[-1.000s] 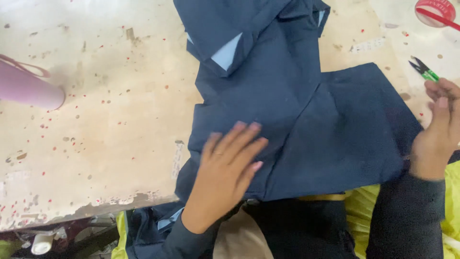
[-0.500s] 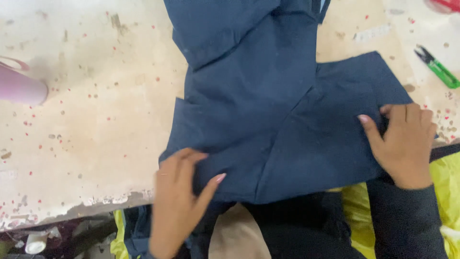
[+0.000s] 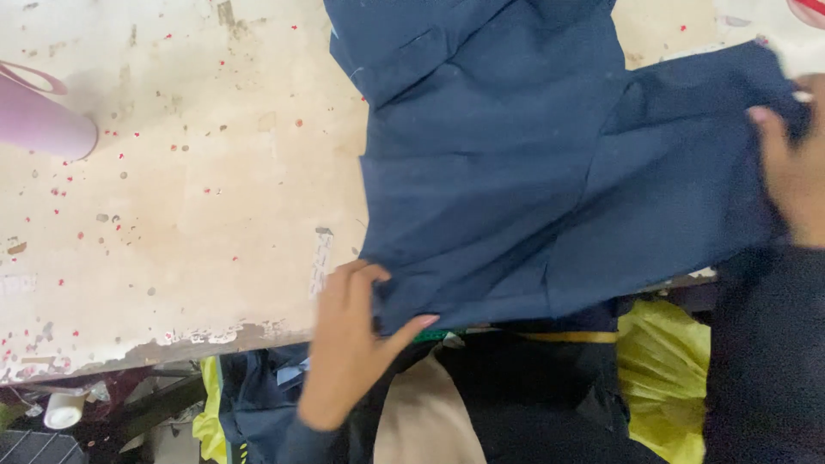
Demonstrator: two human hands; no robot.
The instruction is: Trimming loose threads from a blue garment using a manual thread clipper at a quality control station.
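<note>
A dark navy garment lies spread over a worn, paint-flecked cream table. My left hand pinches the garment's lower left corner at the table's near edge, thumb on top of the cloth. My right hand grips the garment's right edge at the far right of the view, in a dark sleeve; part of that hand is cut off by the frame.
A pink cylinder lies at the table's left edge. Below the near edge are a yellow bag, more dark cloth and a white cup. A red object shows at the top right corner.
My left hand slid from the cloth's middle to its lower left corner and took hold. My right hand moved to the cloth's right edge. The green-handled tool left the view.
</note>
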